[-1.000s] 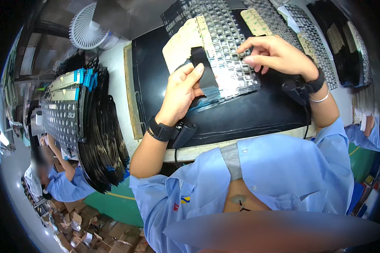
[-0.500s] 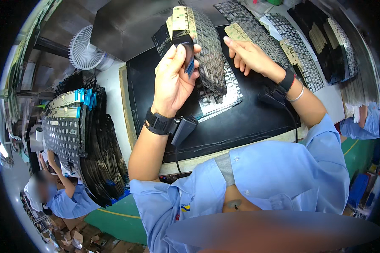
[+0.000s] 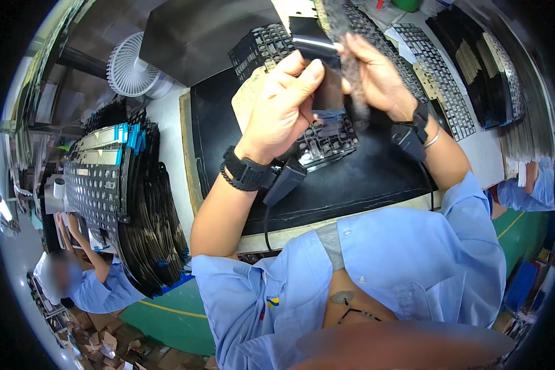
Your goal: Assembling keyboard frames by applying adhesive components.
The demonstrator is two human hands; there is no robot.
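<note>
Pinched between the thumb and fingers of my left hand (image 3: 283,105) is a thin keyboard panel (image 3: 353,86), turned almost edge-on and smeared by motion. A shiny black film flap (image 3: 314,48) hangs from it, with blue tape (image 3: 330,115) lower down. My right hand (image 3: 382,80) is closed round the panel's right edge, its fingertips partly hidden. Beneath my hands, a small stack of keyboard panels (image 3: 333,148) rests on the black work mat (image 3: 364,179). Behind my left hand lies another black keyboard panel (image 3: 259,49), with a beige sheet (image 3: 245,102) beside it.
More keyboard panels (image 3: 447,74) lie along the right, near a dark stack of panels (image 3: 475,68). At left stand a white fan (image 3: 131,68) and a tall pile of black keyboard plates (image 3: 148,216) with blue tabs. A co-worker in blue (image 3: 108,283) sits beyond.
My right hand has come left onto the panel, having been apart from it. My left hand has moved right, and the panel has turned from its broad face to nearly edge-on.
</note>
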